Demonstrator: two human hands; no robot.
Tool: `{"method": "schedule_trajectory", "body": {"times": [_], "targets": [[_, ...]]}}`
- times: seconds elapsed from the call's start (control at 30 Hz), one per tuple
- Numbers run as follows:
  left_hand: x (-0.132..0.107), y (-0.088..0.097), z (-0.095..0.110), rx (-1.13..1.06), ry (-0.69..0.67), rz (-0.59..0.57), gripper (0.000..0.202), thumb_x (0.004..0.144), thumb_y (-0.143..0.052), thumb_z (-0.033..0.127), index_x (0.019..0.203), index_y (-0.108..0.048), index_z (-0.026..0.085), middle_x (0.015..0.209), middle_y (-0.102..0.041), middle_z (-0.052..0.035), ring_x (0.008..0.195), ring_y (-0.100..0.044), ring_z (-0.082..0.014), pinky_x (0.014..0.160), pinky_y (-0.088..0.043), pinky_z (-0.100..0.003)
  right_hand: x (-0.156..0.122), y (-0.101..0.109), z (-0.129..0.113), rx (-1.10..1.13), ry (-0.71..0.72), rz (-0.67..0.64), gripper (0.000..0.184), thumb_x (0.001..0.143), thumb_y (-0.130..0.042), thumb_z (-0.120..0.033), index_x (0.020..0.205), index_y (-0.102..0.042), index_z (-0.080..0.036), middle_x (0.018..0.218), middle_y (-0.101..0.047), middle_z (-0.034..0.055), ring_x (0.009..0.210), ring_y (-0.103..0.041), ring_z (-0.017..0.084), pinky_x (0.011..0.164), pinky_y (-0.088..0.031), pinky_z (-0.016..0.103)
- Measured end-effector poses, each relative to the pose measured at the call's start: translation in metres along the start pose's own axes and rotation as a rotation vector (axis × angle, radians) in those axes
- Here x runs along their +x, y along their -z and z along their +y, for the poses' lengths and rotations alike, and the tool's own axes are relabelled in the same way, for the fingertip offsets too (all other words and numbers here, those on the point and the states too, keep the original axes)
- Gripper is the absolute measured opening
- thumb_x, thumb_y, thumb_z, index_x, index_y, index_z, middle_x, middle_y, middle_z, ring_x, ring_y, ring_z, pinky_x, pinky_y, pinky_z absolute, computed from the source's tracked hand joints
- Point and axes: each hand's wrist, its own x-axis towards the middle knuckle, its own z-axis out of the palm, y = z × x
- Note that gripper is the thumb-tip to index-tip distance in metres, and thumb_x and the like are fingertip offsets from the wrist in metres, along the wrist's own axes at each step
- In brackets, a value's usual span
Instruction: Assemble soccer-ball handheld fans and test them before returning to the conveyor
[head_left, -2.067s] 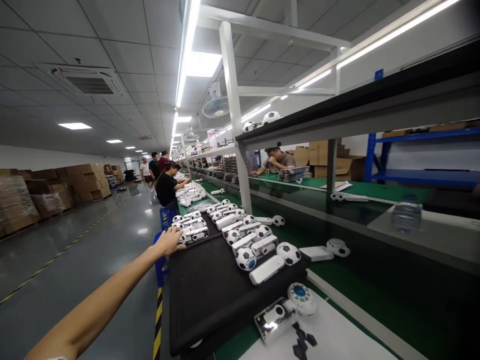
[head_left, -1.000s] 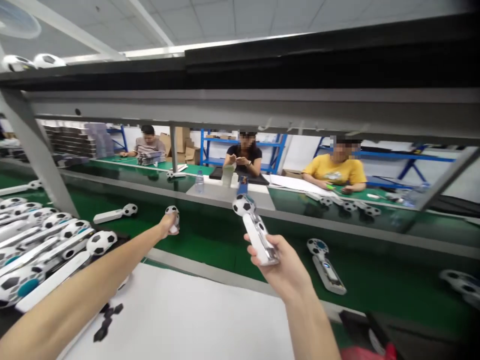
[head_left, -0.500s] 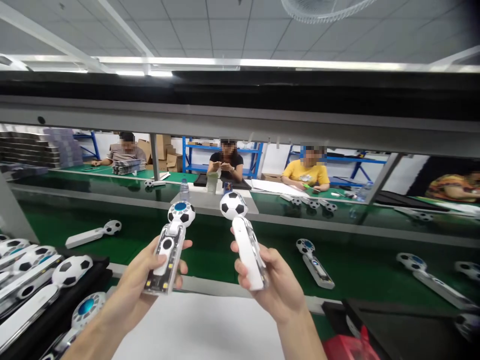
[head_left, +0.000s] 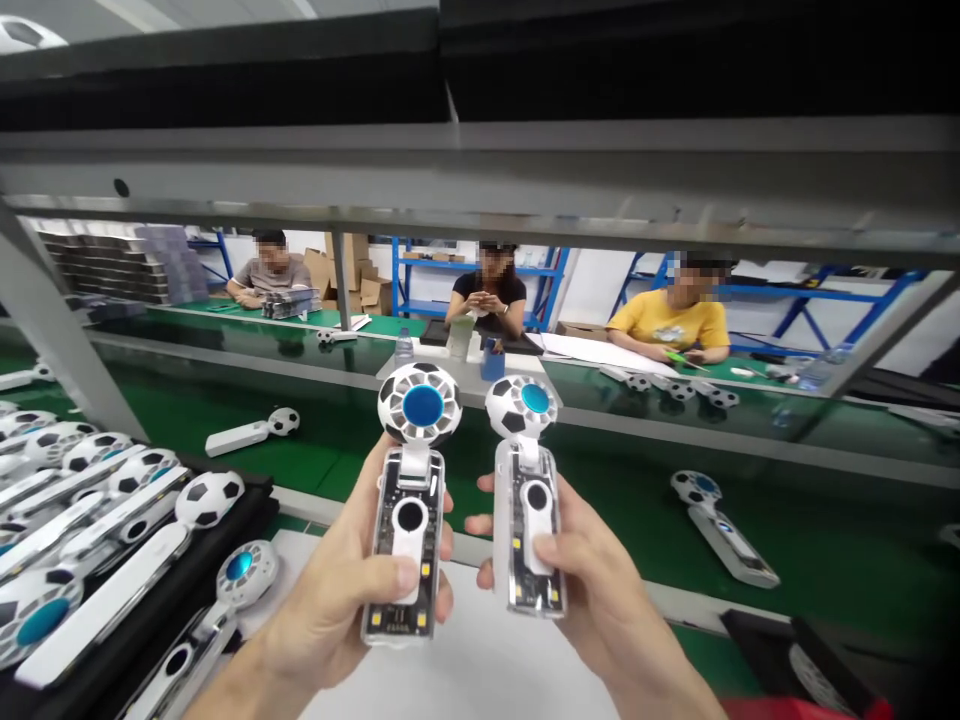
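Note:
My left hand (head_left: 349, 585) is wrapped round a football-patterned handheld fan (head_left: 409, 500), held upright with its blue-centred head on top. Through its clear front show a dark circuit board and yellow squares; my thumb presses on the white strip. A second, matching handheld fan (head_left: 530, 500) stands upright in my right hand (head_left: 585, 575), its clear front also towards me and my thumb on its white strip. The two fans are side by side with a narrow gap between them. Below both lies a white sheet (head_left: 465, 670).
Many similar fans (head_left: 97, 530) lie on black foam at the left. Others lie on the green conveyor belt (head_left: 585, 500), one fan (head_left: 724, 530) at the right. Across it sit several people (head_left: 675, 320). A grey beam (head_left: 480, 185) runs overhead; something red is at the lower right.
The right-hand fan has turned from its white side to its clear front. Both fans have come closer together and more upright. My view has tipped down and shifted left.

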Motion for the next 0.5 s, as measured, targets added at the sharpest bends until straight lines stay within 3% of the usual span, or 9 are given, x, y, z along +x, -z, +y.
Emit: {"method": "schedule_trajectory", "body": {"times": [0.13,0.3,0.4,0.5], "targets": [[0.002,0.005,-0.004,-0.094,0.068,-0.120,0.042,0.078,-0.074,0.020,0.117,-0.061,0.026,0.098,-0.061,-0.0039,0.070,-0.060,-0.0117,0.058,-0.051,-0.024,0.001,-0.005,0.007,-0.101,0.083,0.120,0.057,0.079,-0.074,-0.028,0.130,-0.050,-0.030,0.125,-0.064,0.0091,0.103,-0.068,0.031,0.074,-0.059,0.041],[0.005,0.014,-0.008,-0.336,0.123,-0.174,0.033,0.082,-0.064,0.018,0.115,-0.067,0.014,0.091,-0.063,-0.0073,0.070,-0.057,-0.0112,0.054,-0.050,-0.017,0.002,-0.004,0.007,-0.100,0.027,0.089,0.046,0.081,-0.069,-0.030,0.124,-0.054,-0.025,0.087,-0.071,0.0055,0.072,-0.066,0.020,0.065,-0.051,0.032],[0.005,0.016,-0.007,-0.389,0.140,-0.170,0.035,0.081,-0.063,0.019,0.116,-0.066,0.013,0.092,-0.063,-0.0080,0.072,-0.057,-0.0119,0.050,-0.049,-0.016,0.002,-0.003,0.006,-0.035,0.014,0.085,0.043,0.080,-0.068,-0.031,0.121,-0.056,-0.024,0.083,-0.070,0.0053,0.068,-0.064,0.020,0.062,-0.048,0.031],[0.005,0.016,-0.007,-0.308,0.137,-0.133,0.038,0.080,-0.066,0.020,0.118,-0.064,0.014,0.086,-0.062,-0.0055,0.067,-0.058,-0.0110,0.051,-0.049,-0.018,0.003,-0.004,0.007,-0.027,0.028,0.072,0.042,0.080,-0.067,-0.030,0.120,-0.056,-0.024,0.083,-0.070,0.0054,0.067,-0.064,0.021,0.061,-0.047,0.032]]}}
